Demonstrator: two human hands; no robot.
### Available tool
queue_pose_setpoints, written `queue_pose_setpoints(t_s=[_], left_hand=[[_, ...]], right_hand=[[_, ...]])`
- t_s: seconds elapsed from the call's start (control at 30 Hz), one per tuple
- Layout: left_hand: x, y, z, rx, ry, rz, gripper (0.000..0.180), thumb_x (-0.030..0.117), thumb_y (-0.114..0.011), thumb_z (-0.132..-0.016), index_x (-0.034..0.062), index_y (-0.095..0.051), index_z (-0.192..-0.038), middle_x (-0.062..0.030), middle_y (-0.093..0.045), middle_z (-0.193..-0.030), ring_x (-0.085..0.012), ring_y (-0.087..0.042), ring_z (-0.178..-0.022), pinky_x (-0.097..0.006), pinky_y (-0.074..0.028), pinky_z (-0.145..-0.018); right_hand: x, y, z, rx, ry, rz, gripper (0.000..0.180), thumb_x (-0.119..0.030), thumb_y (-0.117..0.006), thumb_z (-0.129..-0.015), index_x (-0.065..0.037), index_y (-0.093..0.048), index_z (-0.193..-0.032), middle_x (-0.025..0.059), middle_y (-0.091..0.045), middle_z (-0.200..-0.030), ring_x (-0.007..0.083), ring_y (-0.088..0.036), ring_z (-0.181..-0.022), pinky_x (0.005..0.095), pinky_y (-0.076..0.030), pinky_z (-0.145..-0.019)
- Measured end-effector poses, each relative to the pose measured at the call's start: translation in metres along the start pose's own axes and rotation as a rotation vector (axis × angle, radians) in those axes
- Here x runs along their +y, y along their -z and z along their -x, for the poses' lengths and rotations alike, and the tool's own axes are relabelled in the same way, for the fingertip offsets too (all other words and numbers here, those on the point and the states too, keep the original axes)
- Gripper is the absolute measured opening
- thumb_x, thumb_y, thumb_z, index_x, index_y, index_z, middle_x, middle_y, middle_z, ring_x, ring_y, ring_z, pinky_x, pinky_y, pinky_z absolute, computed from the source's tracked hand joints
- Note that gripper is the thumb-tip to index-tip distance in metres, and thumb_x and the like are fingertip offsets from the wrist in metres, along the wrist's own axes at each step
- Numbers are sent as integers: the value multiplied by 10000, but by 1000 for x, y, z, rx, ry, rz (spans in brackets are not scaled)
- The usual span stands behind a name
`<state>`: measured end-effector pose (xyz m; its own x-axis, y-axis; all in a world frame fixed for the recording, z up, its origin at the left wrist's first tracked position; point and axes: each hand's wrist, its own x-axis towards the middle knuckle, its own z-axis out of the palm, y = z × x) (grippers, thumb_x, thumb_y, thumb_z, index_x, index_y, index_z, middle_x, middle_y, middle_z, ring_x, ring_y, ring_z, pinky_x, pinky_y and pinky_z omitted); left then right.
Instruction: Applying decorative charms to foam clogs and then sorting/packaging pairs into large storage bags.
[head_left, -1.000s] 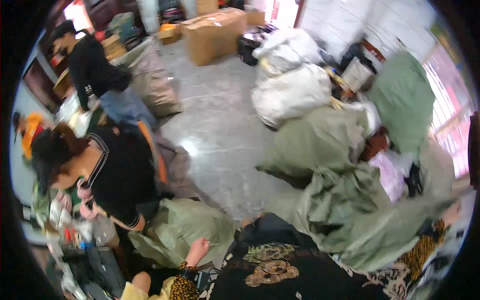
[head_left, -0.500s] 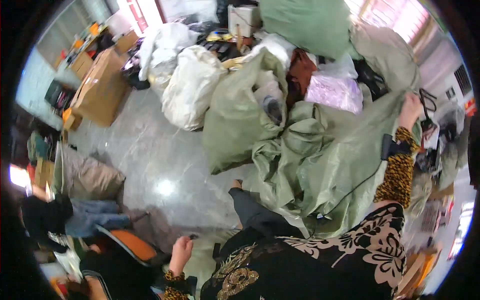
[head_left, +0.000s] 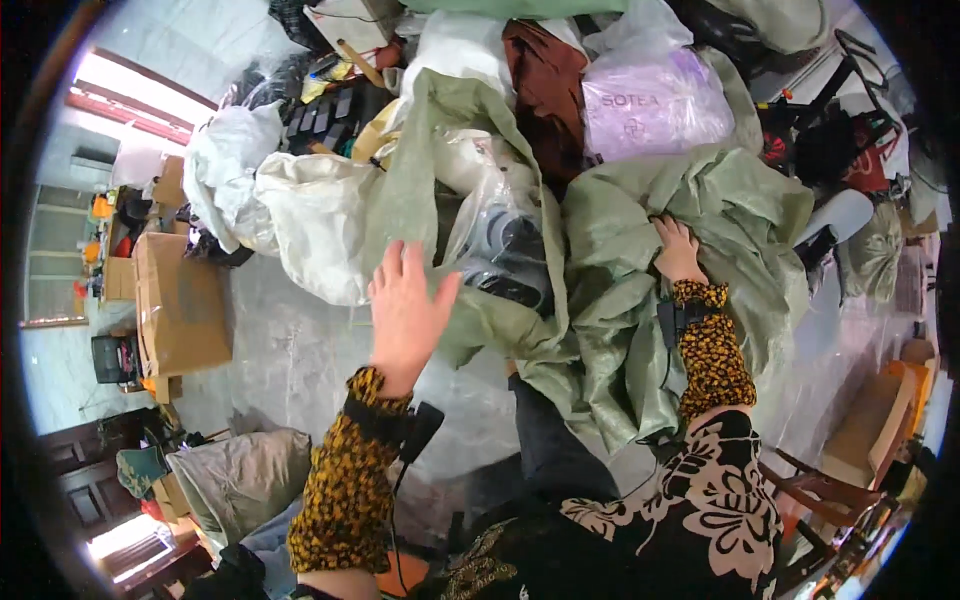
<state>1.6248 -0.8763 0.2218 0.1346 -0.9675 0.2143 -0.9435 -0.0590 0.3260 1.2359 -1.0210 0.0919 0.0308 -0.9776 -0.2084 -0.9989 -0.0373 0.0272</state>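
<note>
Workroom floor [head_left: 285,375]: grey, glossy, spreading from nine o'clock toward six; clock directions are taken from the centre of the view.
Crumpled green sack [head_left: 745,205]: two o'clock, slack and heavily folded; what it contains is hidden.
Open green sack [head_left: 440,115]: twelve o'clock, mouth gaping toward the wearer, just beside the crumpled one.
Cardboard carton [head_left: 185,305]: nine o'clock, well apart from the sacks.
White woven sack [head_left: 315,220]: ten o'clock, beside the open green sack.
Lilac plastic-wrapped packet [head_left: 655,110]: between one and two o'clock, beyond the crumpled sack.
Clear plastic bag [head_left: 500,235]: twelve o'clock, inside the open sack, showing dark contents.
Left hand [head_left: 410,310]: eleven to ten o'clock, fingers spread, holding nothing; contact with the open sack cannot be told.
Right hand [head_left: 682,252]: between two and three o'clock, laid on the crumpled sack's folds; whether it pinches the fabric cannot be told.
Progress, as judged: the open sack already holds wrapped goods; its mouth is not yet closed, and the crumpled sack is not yet straightened.
</note>
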Motion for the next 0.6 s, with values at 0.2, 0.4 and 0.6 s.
queue_pose_setpoints(t_s=[0.2, 0.4, 0.6], left_hand=[[-47, -65, -50, -219, 340, -17, 439, 244, -577, -844, -27, -493, -1179, -238, -579, -1001, -416, -566, -928, -457, -457, -797], [-135, -39, -29, 141, 591, 708, 181, 109, -499, -891, -57, -572, -888, -89, -582, -753, -168, -541, -706, -305, -433, -628], [-142, -3, 0, 240, 638, 1080, 170, 100, -483, -922, -41, -576, -932, -20, -584, -813, -78, -489, -730, -238, -408, -643]], right_hand=[[1, 73, 23, 299, 304, -378, 338, -137, -583, -835, -28, -560, -1154, 179, -591, -1092, 351, -593, -952, 442, -457, -845], [-96, 121, 95, 185, 598, -844, 408, -147, -719, -754, -21, -581, -1117, 176, -619, -1061, 344, -586, -990, 385, -472, -841], [-209, 73, 125, 69, 946, -593, 745, -241, -719, -716, -27, -377, -1343, 163, -571, -1150, 330, -520, -1093, 442, -309, -1020]])
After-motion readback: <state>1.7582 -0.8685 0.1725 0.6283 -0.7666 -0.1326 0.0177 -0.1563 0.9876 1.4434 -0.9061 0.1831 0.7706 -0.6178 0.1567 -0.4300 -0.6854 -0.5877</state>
